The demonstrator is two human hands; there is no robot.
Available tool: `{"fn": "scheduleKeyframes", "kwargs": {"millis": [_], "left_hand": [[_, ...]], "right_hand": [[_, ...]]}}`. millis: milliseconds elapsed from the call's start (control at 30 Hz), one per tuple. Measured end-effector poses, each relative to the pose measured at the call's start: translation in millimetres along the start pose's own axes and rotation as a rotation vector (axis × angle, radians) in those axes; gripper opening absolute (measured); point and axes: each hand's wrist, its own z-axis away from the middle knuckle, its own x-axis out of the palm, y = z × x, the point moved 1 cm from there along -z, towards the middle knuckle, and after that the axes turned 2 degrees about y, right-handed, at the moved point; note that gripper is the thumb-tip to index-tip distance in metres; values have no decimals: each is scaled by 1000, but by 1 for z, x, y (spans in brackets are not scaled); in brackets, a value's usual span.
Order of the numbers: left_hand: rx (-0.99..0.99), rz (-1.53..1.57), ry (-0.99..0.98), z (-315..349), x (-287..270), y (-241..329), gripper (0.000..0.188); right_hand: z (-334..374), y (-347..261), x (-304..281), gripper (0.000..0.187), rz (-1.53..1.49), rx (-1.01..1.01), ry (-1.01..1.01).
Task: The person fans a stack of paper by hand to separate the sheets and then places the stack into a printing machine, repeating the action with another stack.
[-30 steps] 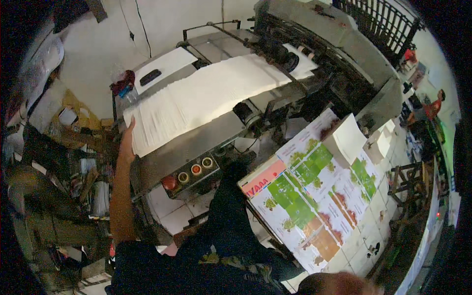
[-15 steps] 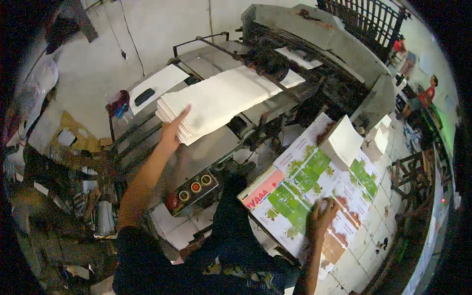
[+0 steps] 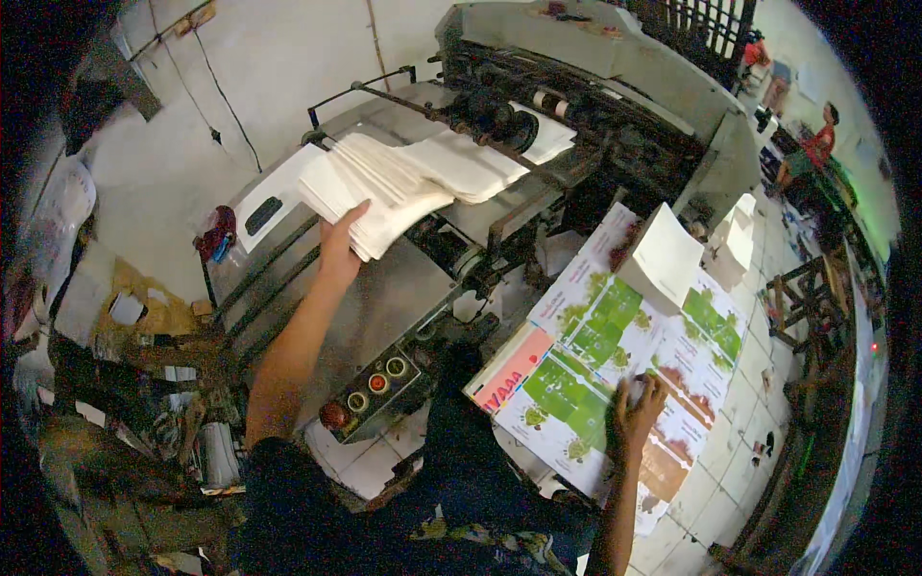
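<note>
My left hand (image 3: pixel 340 240) grips the near end of a stack of cream paper sheets (image 3: pixel 408 216) lying on the machine's metal feed table. Its thumb lies on top, and the sheets bend and fan out into ridges. The stack's far end reaches under a bar by a black wheel (image 3: pixel 523 130). To the right, my right hand (image 3: pixel 636 418) rests with curled fingers on a pile of printed sheets (image 3: pixel 586 446) in green, white, brown and pink. Something small and whitish shows between those fingers, too unclear to name.
Two small stacks of blank paper (image 3: pixel 663 259) stand on the printed pile's far side. A control box (image 3: pixel 376 384) with round buttons sits at the table's front. A white sheet with a dark oblong object (image 3: pixel 263 216) lies at the table's left. Two people (image 3: pixel 818 144) are far right.
The paper stack under my left hand was flat and straight; now its near part is bent and fanned into ridges. My right hand stays on the printed pile. The view has shifted slightly.
</note>
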Motion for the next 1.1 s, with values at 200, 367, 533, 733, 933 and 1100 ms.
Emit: {"fn": "scheduleKeyframes", "kwargs": {"millis": [200,367,533,733,933,1100], "left_hand": [[-94,127,-157,-34,-26,-44,58],[-171,178,-197,-48,52,-41,79],[-204,171,-259,-103,87,-75,86],[-562,-623,-139,-162,15,-23,93],[440,-1403,-167,10,-30,16,52],[460,-2043,34,114,-163,30,41]], "right_hand": [[-2,-2,7,23,16,-22,38],[0,6,-2,25,72,15,-2],[0,7,-1,25,105,8,-61],[2,-1,14,28,-35,-9,-60],[0,17,-5,39,160,130,33],[2,29,9,49,242,79,125]]}}
